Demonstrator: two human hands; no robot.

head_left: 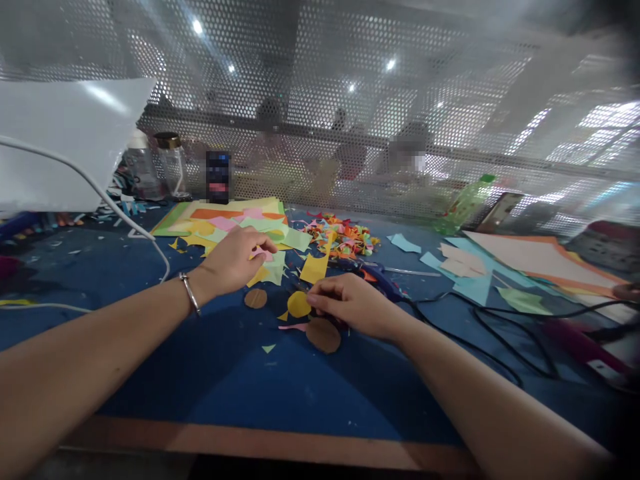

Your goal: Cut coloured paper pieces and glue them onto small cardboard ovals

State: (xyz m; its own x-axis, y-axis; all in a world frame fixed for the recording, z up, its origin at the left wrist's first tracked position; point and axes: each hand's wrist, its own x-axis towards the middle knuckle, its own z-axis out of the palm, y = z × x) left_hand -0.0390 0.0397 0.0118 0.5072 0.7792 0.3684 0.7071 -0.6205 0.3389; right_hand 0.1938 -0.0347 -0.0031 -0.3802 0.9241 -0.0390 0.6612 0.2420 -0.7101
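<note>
My right hand (353,305) pinches the edge of a yellow paper circle (299,305) between thumb and fingertips, just above the blue table. Under that hand lies a brown cardboard oval (324,335), next to a thin pink paper strip (293,327). A smaller brown cardboard disc (255,299) rests to the left. My left hand (237,259), with a bracelet at the wrist, hovers over pale green paper scraps (275,270). Its fingers are bent and apart from the thumb; a bit of pink shows between them. A cut yellow paper piece (314,269) lies between the hands.
Several coloured sheets (170,223) and a heap of paper snippets (345,237) lie behind. Blue-handled scissors (383,283) and black cables (480,327) are at right. Bottles (173,167), a phone (219,177) and a green bottle (465,203) stand along the perforated partition (310,87).
</note>
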